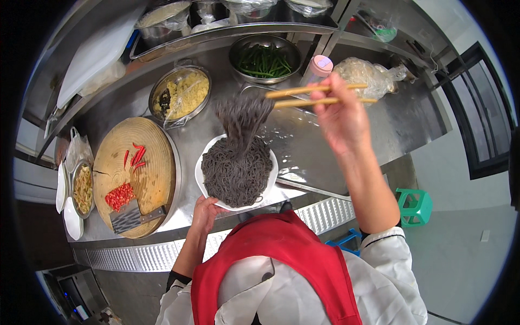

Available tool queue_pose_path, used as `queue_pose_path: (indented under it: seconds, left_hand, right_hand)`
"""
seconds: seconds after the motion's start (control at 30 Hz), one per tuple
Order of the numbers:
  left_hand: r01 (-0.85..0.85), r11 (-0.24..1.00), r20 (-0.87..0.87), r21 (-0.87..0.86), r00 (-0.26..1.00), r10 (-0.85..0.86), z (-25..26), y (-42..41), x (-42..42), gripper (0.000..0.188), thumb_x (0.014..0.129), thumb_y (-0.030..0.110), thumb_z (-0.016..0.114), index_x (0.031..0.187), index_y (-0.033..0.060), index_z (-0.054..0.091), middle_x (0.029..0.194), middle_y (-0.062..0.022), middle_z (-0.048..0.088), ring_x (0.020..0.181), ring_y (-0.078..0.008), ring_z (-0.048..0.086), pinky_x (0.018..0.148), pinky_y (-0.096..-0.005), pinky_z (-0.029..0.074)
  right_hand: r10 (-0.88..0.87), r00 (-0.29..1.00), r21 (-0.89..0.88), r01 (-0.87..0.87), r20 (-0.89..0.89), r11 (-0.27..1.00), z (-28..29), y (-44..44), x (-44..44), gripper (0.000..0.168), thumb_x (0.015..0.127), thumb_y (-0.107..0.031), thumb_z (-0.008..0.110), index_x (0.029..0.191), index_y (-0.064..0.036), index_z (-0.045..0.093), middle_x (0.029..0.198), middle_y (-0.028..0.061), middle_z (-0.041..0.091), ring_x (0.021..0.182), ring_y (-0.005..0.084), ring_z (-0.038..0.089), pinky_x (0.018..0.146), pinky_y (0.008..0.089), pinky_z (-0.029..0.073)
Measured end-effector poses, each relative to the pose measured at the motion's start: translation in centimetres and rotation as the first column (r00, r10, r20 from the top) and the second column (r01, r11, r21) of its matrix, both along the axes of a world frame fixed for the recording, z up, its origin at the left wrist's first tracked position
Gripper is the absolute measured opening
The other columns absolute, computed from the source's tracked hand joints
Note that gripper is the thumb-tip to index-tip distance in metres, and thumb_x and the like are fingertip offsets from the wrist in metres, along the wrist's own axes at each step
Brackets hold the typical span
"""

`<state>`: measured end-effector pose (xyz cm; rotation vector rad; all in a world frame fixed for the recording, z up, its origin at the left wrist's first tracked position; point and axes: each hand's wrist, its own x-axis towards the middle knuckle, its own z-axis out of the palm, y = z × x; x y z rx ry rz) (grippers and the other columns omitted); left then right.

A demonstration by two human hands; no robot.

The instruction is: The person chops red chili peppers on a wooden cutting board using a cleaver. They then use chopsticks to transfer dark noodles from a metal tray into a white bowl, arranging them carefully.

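Observation:
A white bowl (274, 178) heaped with dark noodles (235, 174) sits near the front of the steel counter. My left hand (206, 213) grips its lower left rim. Above the counter, my right hand (339, 113) holds a pair of wooden chopsticks (292, 92). From their tips hangs a blurred bunch of dark noodles, trailing down into the heap. Just right of the bowl lies a wet metal tray (308, 146) with liquid in it.
On the left, a round wooden chopping board (156, 174) carries whole red chillies (139, 155), chopped chilli (120, 196) and a cleaver (126, 218). Behind stand a bowl of yellow food (191, 91), a bowl of green peppers (264, 61) and a pink-lidded jar (321, 67). A loaded shelf (243, 29) overhangs the back.

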<state>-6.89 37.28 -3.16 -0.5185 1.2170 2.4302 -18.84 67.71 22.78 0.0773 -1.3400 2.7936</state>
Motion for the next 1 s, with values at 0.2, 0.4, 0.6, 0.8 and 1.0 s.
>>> queue_pose_path:
  seconds: [0.2,0.4,0.6,0.8,1.0]
  left_hand:
    - [0.006,1.0,0.005,-0.026,1.0,-0.006,0.2,0.5,-0.2,0.037,0.079,0.004,0.048,0.114,-0.0054,0.045,0.108,-0.0184,0.06,0.088,-0.0318,0.063,0.07,-0.0457,0.056]
    - [0.013,1.0,0.003,-0.012,1.0,-0.013,0.0,0.3,-0.1,0.036,0.079,0.004,0.049,0.114,-0.0057,0.047,0.107,-0.0184,0.06,0.089,-0.0313,0.063,0.072,-0.0447,0.056]
    - [0.003,1.0,0.002,0.011,1.0,-0.003,0.0,0.3,0.1,0.04,0.079,0.003,0.049,0.118,-0.006,0.044,0.111,-0.0194,0.058,0.093,-0.0326,0.062,0.073,-0.0452,0.056]
    - [0.011,0.999,0.002,0.05,1.0,-0.011,-0.6,0.1,0.2,0.041,0.079,0.001,0.048,0.119,-0.0066,0.042,0.115,-0.0204,0.056,0.099,-0.0347,0.059,0.075,-0.0499,0.054]
    - [-0.032,0.996,0.042,0.078,0.999,0.028,0.7,0.6,0.1,0.037,0.079,-0.002,0.046,0.115,-0.0082,0.043,0.111,-0.0226,0.056,0.093,-0.0373,0.061,0.076,-0.0507,0.054]
  right_hand:
    - [-0.039,0.993,0.244,0.011,0.113,0.97,-10.3,-2.4,2.0,0.022,0.094,-0.021,0.05,0.085,-0.001,0.052,0.082,0.0162,0.062,0.066,0.0208,0.066,0.052,0.0264,0.054]
    - [0.118,0.993,0.551,-0.086,-0.024,0.83,-9.7,-3.0,4.1,0.02,0.094,-0.013,0.049,0.09,0.004,0.057,0.086,0.0142,0.063,0.069,0.017,0.065,0.055,0.0255,0.054]
    - [0.118,0.973,0.642,0.036,-0.196,0.766,-5.0,-0.9,6.0,0.019,0.093,-0.008,0.047,0.088,0.006,0.057,0.09,0.0186,0.061,0.068,0.0178,0.064,0.052,0.0261,0.053]
    - [-0.094,0.979,0.574,0.182,-0.18,0.798,-6.6,2.1,6.2,0.025,0.095,-0.017,0.046,0.089,0.005,0.055,0.091,0.0208,0.061,0.067,0.0192,0.064,0.052,0.0269,0.052]
    - [-0.28,0.911,0.746,0.409,-0.302,0.526,-13.1,4.7,4.9,0.022,0.094,-0.014,0.048,0.088,0.004,0.059,0.088,0.0129,0.063,0.074,0.0149,0.062,0.061,0.0246,0.05]
